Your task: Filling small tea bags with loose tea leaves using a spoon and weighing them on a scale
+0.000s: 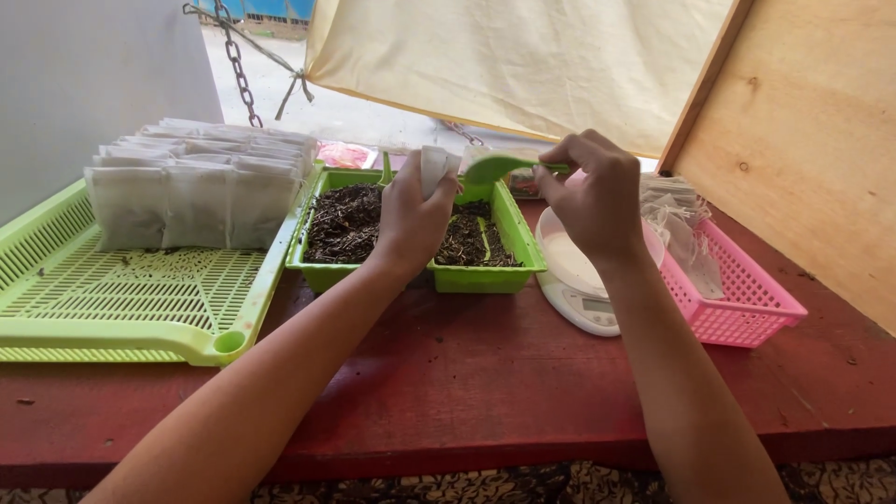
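My left hand (411, 217) holds a small white paper bag (437, 168) upright over the green trays. My right hand (593, 196) grips the handle of a green plastic scoop (495, 166), whose bowl touches the bag's open top. Below them sit two green trays (329, 273) (523, 245) filled with dark loose dried leaves (345, 222). A white digital kitchen scale (579, 299) with a round bowl stands just under my right wrist.
A large light-green slotted tray (112, 289) at left carries rows of filled white bags (196, 182). A pink mesh basket (747, 299) at right holds empty bags. The red wooden table (467, 383) fronts a cloth sheet, a chain and a plywood panel (812, 140).
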